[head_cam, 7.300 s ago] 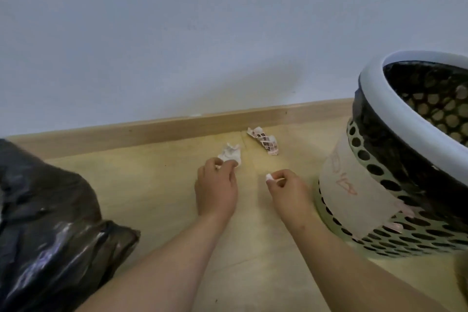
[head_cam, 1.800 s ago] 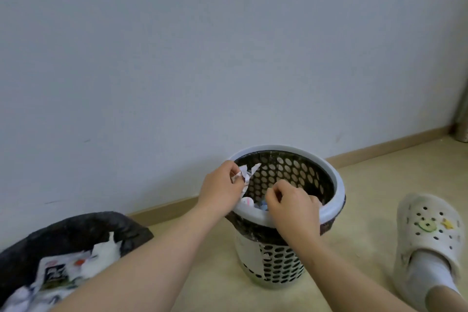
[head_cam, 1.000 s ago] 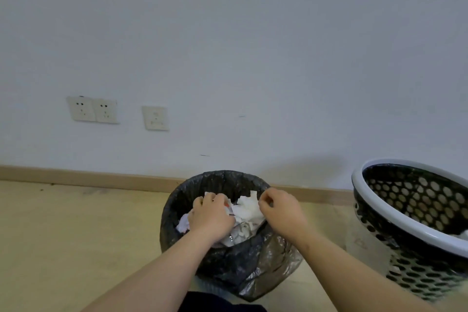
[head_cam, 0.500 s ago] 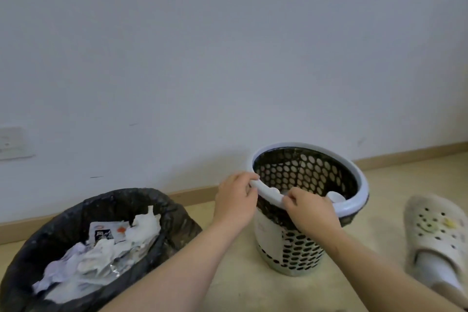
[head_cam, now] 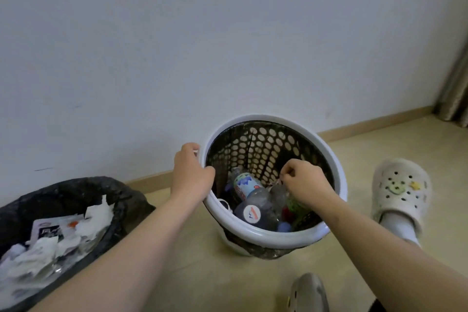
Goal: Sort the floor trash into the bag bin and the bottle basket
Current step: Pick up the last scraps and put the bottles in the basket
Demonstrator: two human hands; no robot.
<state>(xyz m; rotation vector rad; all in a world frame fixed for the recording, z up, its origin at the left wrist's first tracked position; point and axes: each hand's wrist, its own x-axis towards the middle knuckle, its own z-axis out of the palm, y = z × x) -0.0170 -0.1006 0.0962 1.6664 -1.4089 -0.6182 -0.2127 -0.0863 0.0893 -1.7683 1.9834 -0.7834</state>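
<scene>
1. White plastic forms the thick rim of the bottle basket (head_cam: 271,235). Below it is a wall of round holes lined with a black bag. The basket stands on the floor at the centre of our view, close to the wall.
2. Plastic bottles (head_cam: 249,187) lie heaped inside. One has a blue-and-white label, and another shows a round white sticker with a red mark.
3. Our left hand (head_cam: 191,175) grips the rim at nine o'clock, with fingers and thumb curled round it.
4. Our right hand (head_cam: 307,182) reaches in from four o'clock, its fingers curled just above the bottles. We cannot tell whether it pinches anything.
5. At twelve o'clock the wall (head_cam: 228,45) stands just behind the rim. At three o'clock a cream clog (head_cam: 402,190) on our foot sits near the basket, and at six o'clock a grey shoe (head_cam: 309,291) lies apart from it.
6. At eight o'clock a strip of floor separates the basket from the bag bin (head_cam: 121,192). The bin's black liner holds crumpled white paper (head_cam: 50,246) and wrappers.
7. Pale beige floor (head_cam: 202,273) meets the grey-white wall along a wooden skirting (head_cam: 367,125). A curtain (head_cam: 455,88) hangs in the corner at two o'clock.
</scene>
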